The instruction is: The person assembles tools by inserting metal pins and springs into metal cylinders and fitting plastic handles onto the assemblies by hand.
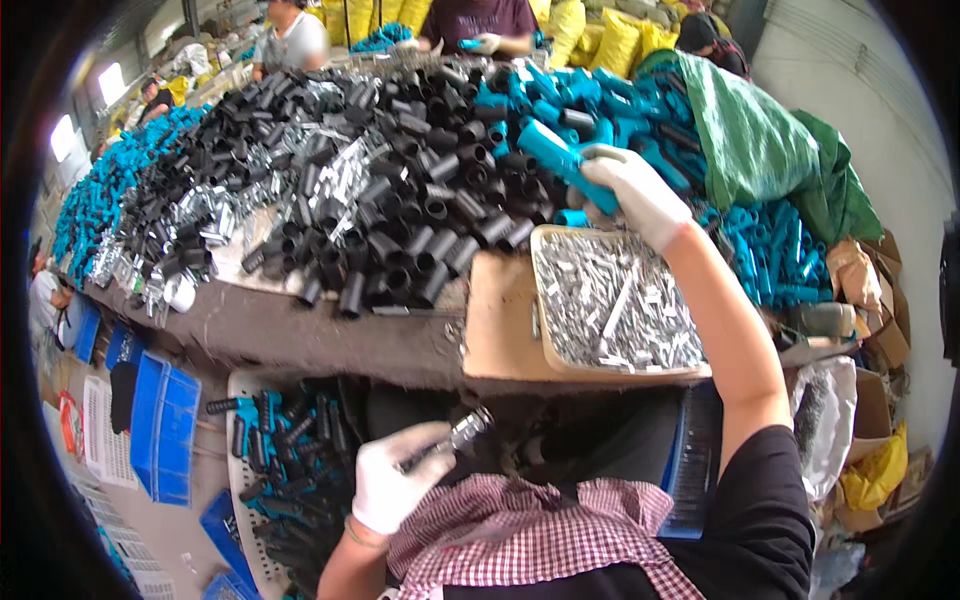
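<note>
My left hand point(397, 482), in a white glove, is low over my lap. Its fingers are closed round a shiny metal cylindrical part point(467, 430) with a dark section, whose exact kind I cannot make out. My right hand point(637, 192), also gloved in white, reaches over the table and grips a teal plastic tube-shaped part point(553, 155). The heap of teal parts point(610, 95) lies just behind that hand. Below it, a shallow tray point(541, 300) full of small metal pieces stands on a cardboard sheet point(495, 320).
Black plastic tubes point(420, 240) cover the table's middle, with metal pieces point(340, 175) among them. A white basket point(240, 480) of black-and-teal handles stands at my left, beside blue bins point(165, 430). Green sheeting point(750, 130) drapes the right side. Other people point(480, 20) are across the table.
</note>
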`<act>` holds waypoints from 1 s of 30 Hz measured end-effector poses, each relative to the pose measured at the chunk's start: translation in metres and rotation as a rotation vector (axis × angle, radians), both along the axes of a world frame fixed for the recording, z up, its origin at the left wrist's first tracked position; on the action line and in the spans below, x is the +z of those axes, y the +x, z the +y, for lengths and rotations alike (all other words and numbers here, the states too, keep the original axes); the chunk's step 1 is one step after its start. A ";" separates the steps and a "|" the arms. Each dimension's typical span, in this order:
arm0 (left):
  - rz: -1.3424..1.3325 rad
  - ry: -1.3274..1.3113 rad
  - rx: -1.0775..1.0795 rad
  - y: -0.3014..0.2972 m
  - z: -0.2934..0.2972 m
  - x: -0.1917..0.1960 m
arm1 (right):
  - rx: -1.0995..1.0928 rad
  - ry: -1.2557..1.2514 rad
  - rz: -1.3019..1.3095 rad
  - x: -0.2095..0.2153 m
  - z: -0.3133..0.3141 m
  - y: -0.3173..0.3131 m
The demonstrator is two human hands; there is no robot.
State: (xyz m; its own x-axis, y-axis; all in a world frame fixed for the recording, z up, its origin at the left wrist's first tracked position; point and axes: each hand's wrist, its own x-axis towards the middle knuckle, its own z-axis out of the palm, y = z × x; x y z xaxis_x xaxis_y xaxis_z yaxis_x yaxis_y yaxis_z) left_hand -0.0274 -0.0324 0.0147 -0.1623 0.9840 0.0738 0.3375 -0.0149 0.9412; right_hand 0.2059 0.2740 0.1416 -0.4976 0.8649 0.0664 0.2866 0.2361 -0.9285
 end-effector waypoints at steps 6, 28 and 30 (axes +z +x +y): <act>0.093 0.016 -0.075 0.026 0.003 0.007 | 0.339 0.142 -0.391 -0.060 -0.153 0.085; 0.374 0.175 -0.566 0.087 0.001 0.000 | 0.516 -0.454 -0.041 -0.147 -0.217 0.089; 0.322 0.136 -0.614 0.096 0.005 0.005 | 0.523 -0.601 -0.097 -0.124 -0.222 0.077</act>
State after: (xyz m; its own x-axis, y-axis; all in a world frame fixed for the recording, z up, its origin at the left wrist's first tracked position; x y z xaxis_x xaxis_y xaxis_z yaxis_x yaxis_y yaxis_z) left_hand 0.0689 -0.0270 0.0194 0.4698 0.8692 0.1538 0.4918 -0.4025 0.7721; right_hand 0.2827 0.0518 0.0172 -0.8276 0.3922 -0.4015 0.3633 -0.1708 -0.9159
